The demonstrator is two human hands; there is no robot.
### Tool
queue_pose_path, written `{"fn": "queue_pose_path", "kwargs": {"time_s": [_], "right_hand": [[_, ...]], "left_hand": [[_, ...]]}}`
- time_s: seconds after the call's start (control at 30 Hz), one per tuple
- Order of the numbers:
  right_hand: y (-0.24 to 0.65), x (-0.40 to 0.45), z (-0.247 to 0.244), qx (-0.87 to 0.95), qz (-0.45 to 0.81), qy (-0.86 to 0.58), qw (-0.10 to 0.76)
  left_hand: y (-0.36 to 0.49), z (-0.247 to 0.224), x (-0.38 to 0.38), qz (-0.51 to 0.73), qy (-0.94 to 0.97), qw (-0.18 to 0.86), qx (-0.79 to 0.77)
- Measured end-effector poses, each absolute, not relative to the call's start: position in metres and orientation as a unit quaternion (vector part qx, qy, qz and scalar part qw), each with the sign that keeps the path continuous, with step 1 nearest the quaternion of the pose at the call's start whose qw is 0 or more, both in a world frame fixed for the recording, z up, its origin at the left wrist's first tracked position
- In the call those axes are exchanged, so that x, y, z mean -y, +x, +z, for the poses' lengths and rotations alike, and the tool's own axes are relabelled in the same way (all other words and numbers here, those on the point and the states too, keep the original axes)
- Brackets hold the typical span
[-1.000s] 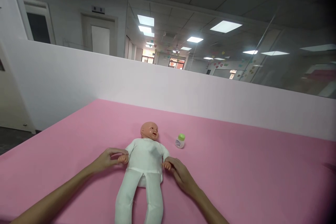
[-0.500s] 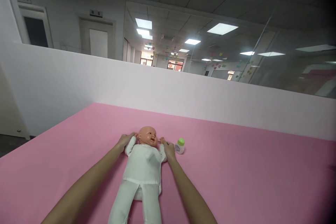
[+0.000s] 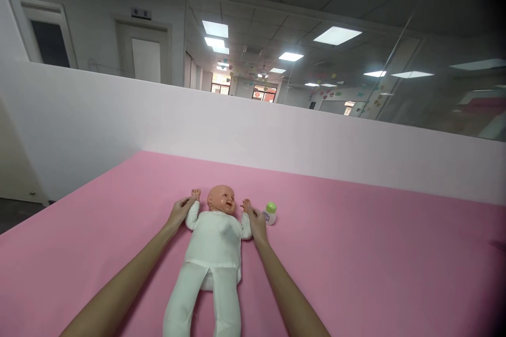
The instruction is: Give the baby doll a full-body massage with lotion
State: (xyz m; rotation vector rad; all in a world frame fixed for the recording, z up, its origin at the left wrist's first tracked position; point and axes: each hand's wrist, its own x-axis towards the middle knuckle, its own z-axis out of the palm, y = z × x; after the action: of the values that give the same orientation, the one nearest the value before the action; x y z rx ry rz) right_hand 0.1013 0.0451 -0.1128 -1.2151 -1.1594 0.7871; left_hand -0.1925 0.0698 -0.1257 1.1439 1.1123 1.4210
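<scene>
While a bald, smiling doll with a white cloth body [image 3: 215,239] lies face up on the matte pink tabletop [image 3: 356,263], the left hand [image 3: 179,215] and right hand [image 3: 258,225] are apart, each with its fingers closed on one of the doll's raised wrists, beside its head. Just beyond the right hand stands a small whitish bottle with a lime-green cap [image 3: 270,214]; its label carries dark print too small to read. The dark sign above the door [image 3: 141,13] is illegible too.
</scene>
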Motion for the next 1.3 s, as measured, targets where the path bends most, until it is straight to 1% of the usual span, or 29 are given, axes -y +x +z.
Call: {"fn": "queue_pose_path", "kwargs": {"time_s": [0.1, 0.23, 0.33, 0.43, 0.5, 0.6, 0.67, 0.73, 0.8, 0.9, 0.93, 1.0, 1.1, 1.2, 1.3], "right_hand": [[0.111, -0.026, -0.102, 0.525, 0.339, -0.498, 0.602], [0.128, 0.007, -0.089, 0.570, 0.329, -0.492, 0.569], [0.136, 0.041, -0.081, 0.638, 0.342, -0.474, 0.501], [0.138, 0.078, -0.076, 0.738, 0.325, -0.438, 0.396], [0.138, 0.098, -0.074, 0.793, 0.288, -0.420, 0.335], [0.136, 0.116, -0.076, 0.817, 0.246, -0.424, 0.304], [0.136, 0.115, -0.078, 0.810, 0.250, -0.427, 0.314], [0.136, 0.104, -0.081, 0.788, 0.270, -0.431, 0.348], [0.133, 0.084, -0.082, 0.737, 0.291, -0.448, 0.413], [0.123, 0.041, -0.082, 0.627, 0.307, -0.468, 0.542], [0.119, 0.025, -0.082, 0.595, 0.311, -0.467, 0.575], [0.110, -0.003, -0.084, 0.549, 0.323, -0.471, 0.611], [0.099, -0.036, -0.093, 0.498, 0.353, -0.503, 0.612], [0.094, -0.057, -0.107, 0.467, 0.380, -0.544, 0.584], [0.094, -0.070, -0.119, 0.455, 0.380, -0.579, 0.559]], "left_hand": [[-0.211, -0.124, -0.051, 0.605, 0.471, 0.488, -0.417], [-0.239, -0.119, -0.023, 0.566, 0.536, 0.492, -0.389], [-0.258, -0.120, -0.002, 0.477, 0.632, 0.489, -0.366], [-0.271, -0.122, 0.017, 0.390, 0.693, 0.494, -0.351], [-0.274, -0.123, 0.027, 0.366, 0.714, 0.488, -0.343], [-0.274, -0.120, 0.035, 0.353, 0.735, 0.474, -0.332], [-0.272, -0.117, 0.034, 0.354, 0.732, 0.477, -0.333], [-0.267, -0.112, 0.028, 0.378, 0.708, 0.485, -0.348], [-0.258, -0.106, 0.017, 0.440, 0.663, 0.488, -0.359], [-0.237, -0.095, -0.004, 0.547, 0.583, 0.488, -0.350], [-0.228, -0.092, -0.012, 0.572, 0.556, 0.490, -0.350], [-0.211, -0.088, -0.029, 0.600, 0.506, 0.498, -0.369], [-0.190, -0.090, -0.053, 0.584, 0.455, 0.517, -0.428], [-0.180, -0.098, -0.073, 0.554, 0.433, 0.523, -0.482], [-0.178, -0.110, -0.089, 0.511, 0.415, 0.526, -0.538]]}}
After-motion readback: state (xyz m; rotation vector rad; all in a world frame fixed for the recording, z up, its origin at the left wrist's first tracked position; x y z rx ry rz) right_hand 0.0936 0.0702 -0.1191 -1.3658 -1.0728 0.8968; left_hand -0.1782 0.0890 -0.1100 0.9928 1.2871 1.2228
